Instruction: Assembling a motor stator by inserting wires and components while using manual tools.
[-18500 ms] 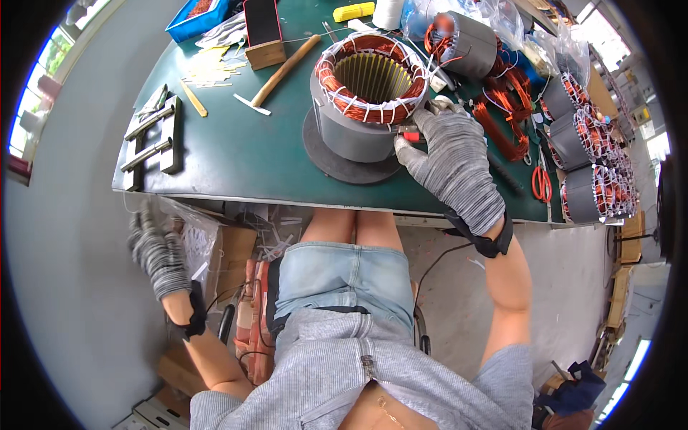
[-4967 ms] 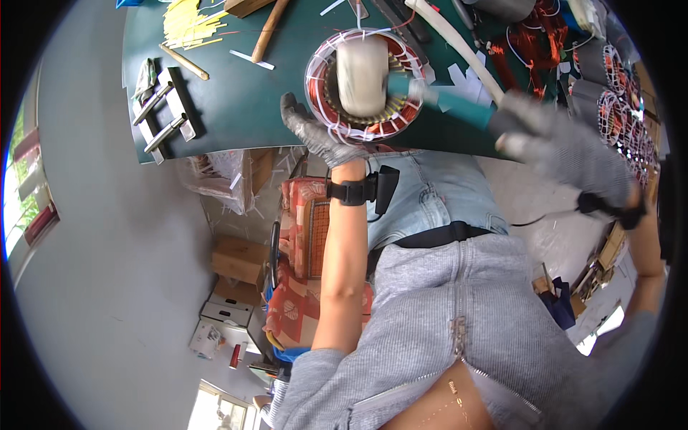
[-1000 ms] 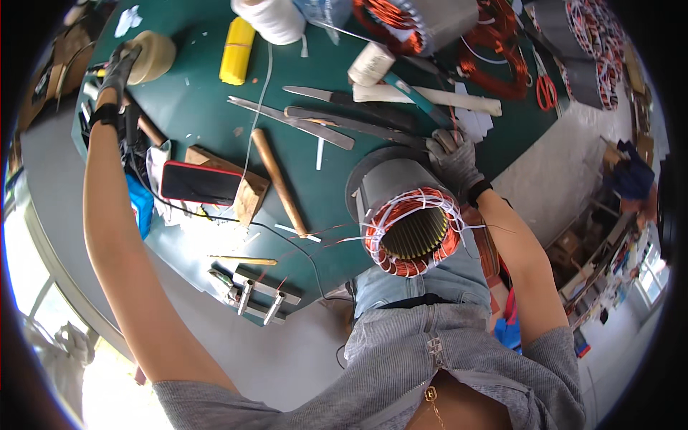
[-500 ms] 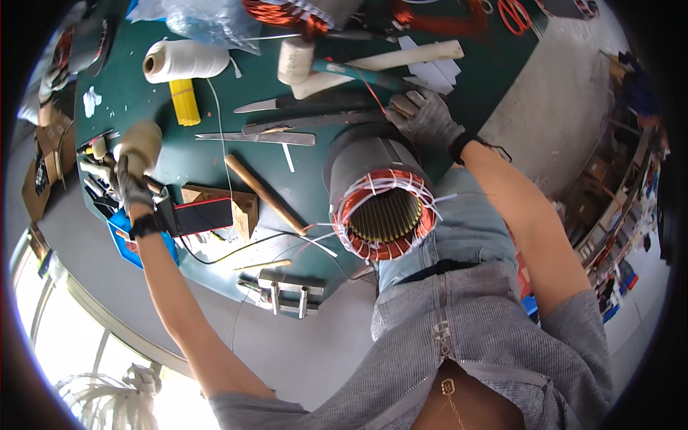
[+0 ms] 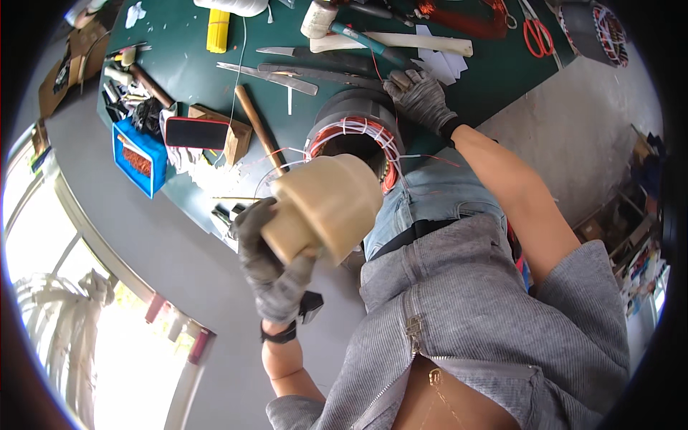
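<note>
My left hand [image 5: 276, 265], in a grey glove, is closed around the narrow end of a cream stepped cylinder [image 5: 326, 204]. The cylinder's wide end points toward the stator [image 5: 351, 107] and hides part of its opening in this view. Whether the two touch, I cannot tell. The stator is a grey tube lying by the table's near edge. Its reddish windings [image 5: 391, 154] are laced with white cord, and loose leads stick out on both sides. My gloved right hand [image 5: 421, 100] lies beside the stator's far end, fingers extended and slightly bent, near a mallet [image 5: 351, 32].
A wooden stick [image 5: 258, 125], flat blades [image 5: 269, 77] and a phone [image 5: 197, 132] lie left of the stator. A blue bin [image 5: 140, 158] stands at the table's left edge. Red-handled scissors [image 5: 537, 37] and another stator [image 5: 593, 32] are at the far right.
My left hand has brought the cream cylinder from the table's left side to the front of the stator. My right hand has stayed by the stator's far end. The view has shifted.
</note>
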